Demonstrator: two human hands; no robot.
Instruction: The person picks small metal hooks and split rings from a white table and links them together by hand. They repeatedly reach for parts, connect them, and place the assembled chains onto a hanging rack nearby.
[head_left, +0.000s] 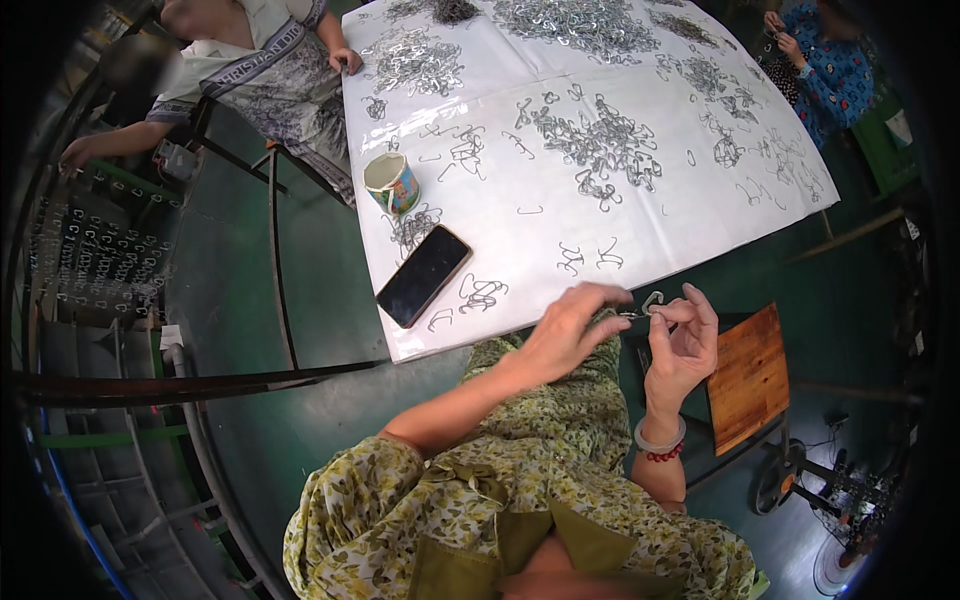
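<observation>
In front of my body, just off the near edge of the white-covered table, my two hands meet. My right hand, with a bangle and red beads on its wrist, pinches a small silver snap hook between thumb and finger. My left hand is closed in a pinch beside that hook; a thin bit of metal shows at its fingertips, too small to name. Bent wire pieces lie on the table closest to my hands. Farther in spreads a heap of silver metal hooks.
A black phone and a colourful cup stand near the table's left edge. More hooks are heaped at the far side. Co-workers sit at far left and far right. A wooden board is right of my right hand.
</observation>
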